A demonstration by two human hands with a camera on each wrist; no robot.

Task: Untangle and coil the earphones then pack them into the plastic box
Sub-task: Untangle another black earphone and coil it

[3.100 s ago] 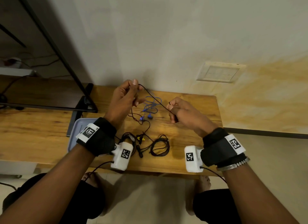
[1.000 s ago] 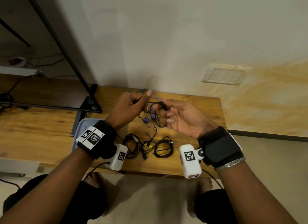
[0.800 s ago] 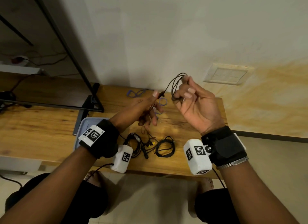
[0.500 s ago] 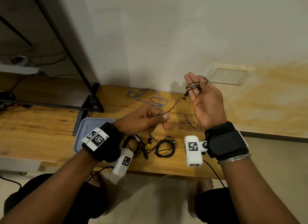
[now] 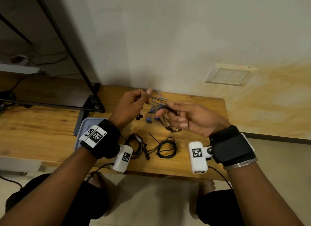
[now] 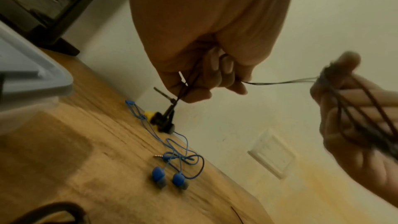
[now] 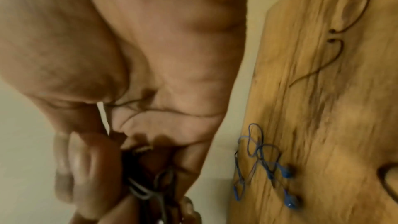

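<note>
A black earphone cable [image 6: 280, 83] runs taut between my two hands above the wooden table [image 5: 202, 158]. My left hand [image 5: 146, 95] pinches it near the earbud end, and the earbuds with a yellow tip [image 6: 160, 123] dangle below that hand. The right hand [image 5: 170, 114] carries several loops of the cable [image 6: 353, 117] wound round its fingers, with the thumb pressed on them. A grey-blue plastic box [image 5: 87, 124] lies at the table's left, mostly behind my left wrist.
Loose blue earphones [image 5: 155, 106] lie near the wall under my hands. Two coiled black earphones [image 5: 166, 149] [image 5: 137, 146] sit near the front edge. A black metal stand [image 5: 90, 104] rests on the left. A switch plate [image 5: 230, 76] is on the wall.
My right hand has come down from its raised position to table height near the left hand. The left hand has moved up and back toward the wall, still pinching the cable.
</note>
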